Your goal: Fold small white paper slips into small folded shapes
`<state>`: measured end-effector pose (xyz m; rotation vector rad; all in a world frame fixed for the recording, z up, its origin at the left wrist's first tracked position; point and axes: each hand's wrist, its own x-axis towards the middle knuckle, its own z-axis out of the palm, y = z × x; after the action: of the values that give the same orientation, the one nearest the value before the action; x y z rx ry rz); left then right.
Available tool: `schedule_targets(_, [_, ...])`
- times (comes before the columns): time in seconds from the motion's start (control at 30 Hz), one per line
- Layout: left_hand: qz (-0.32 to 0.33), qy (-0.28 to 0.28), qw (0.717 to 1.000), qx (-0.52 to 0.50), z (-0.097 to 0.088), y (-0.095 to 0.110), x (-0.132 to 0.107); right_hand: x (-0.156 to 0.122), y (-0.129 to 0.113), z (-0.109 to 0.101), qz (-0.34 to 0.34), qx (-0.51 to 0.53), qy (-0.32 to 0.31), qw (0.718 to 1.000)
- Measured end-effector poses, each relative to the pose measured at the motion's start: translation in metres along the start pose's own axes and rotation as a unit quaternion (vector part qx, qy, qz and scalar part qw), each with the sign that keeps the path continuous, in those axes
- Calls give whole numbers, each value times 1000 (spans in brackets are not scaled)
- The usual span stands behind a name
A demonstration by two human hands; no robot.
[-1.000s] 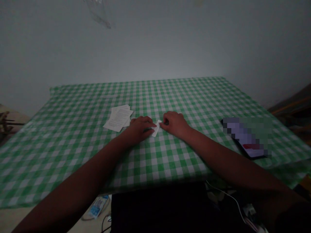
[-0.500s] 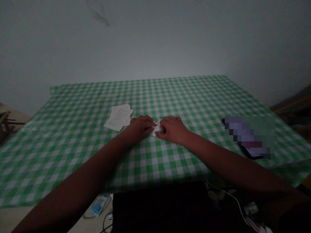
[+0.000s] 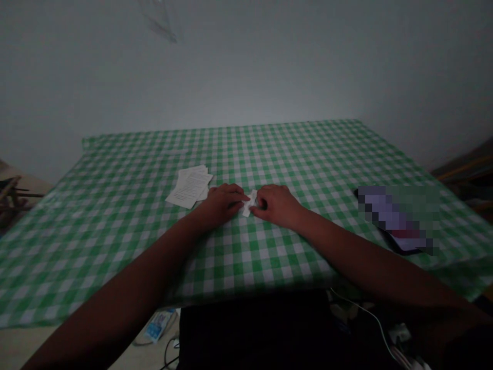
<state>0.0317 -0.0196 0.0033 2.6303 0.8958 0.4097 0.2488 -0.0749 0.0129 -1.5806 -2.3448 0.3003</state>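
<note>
A small piece of folded white paper (image 3: 249, 204) lies on the checked cloth between my two hands. My left hand (image 3: 226, 199) rests at its left side, thumb and forefinger closed on that edge. My right hand (image 3: 278, 203) has its fingers curled, with forefinger and thumb at the paper's right edge. Part of the paper is hidden under the fingertips. Just left of my left hand lie several loose printed sheets (image 3: 188, 188), overlapping in a fanned pile.
A green and white checked tablecloth (image 3: 246, 257) covers the table, which meets a pale wall at the back. To the right lies a phone-like device (image 3: 404, 246), mostly blurred out. Below the front edge are a white cable (image 3: 370, 311) and a blue and white packet (image 3: 158, 326).
A little more of the folded paper shows as my right thumb and forefinger have shifted slightly right. My left hand stays nearly in place; the whole view has shifted slightly.
</note>
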Motion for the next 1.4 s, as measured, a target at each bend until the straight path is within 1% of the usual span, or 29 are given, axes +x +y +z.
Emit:
schedule_targets(0.17, [-6, -11, 1000, 6, -3, 3, 2, 4, -3, 4, 8, -8, 17, 1000])
schedule_targets(0.23, [-7, -18, 1000, 10, -3, 5, 2, 7, 1, 3, 34, -3, 25, 999])
schedule_targets(0.33, [-11, -18, 1000, 15, -4, 6, 3, 16, 12, 1, 91, -14, 44, 995])
schedule_targets(0.5, [-7, -23, 1000, 9, -5, 6, 3, 25, 24, 1, 134, -23, 70, 988])
schedule_targets(0.6, [-11, -23, 1000, 10, -5, 6, 2, 22, 20, 2, 117, -18, 69, 991])
schedule_targets(0.67, [-11, -15, 1000, 8, -4, 6, 2, 16, 14, 2, 82, -12, 52, 995])
schedule_targets(0.73, [-7, -6, 1000, 4, -2, 4, 2, 9, 8, 2, 34, -2, 13, 999])
schedule_targets(0.8, [-5, -4, 1000, 2, -1, 3, 2, 5, 3, 2, 13, -3, 5, 1000])
schedule_targets(0.9, [0, -8, 1000, 3, -2, 2, 2, 8, 6, 2, 36, 5, 9, 999])
schedule_targets(1.07, [3, -10, 1000, -3, -4, 3, 3, 24, 20, 1, 128, -16, 42, 991])
schedule_targets(1.17, [7, -8, 1000, -4, -4, 3, 3, 29, 24, 2, 167, -30, 56, 984])
schedule_targets(1.27, [11, -11, 1000, -2, -4, 3, 3, 29, 24, 3, 177, -39, 73, 981])
schedule_targets(1.4, [11, -16, 1000, 6, -6, 5, 1, 23, 27, 1, 142, 10, 88, 986])
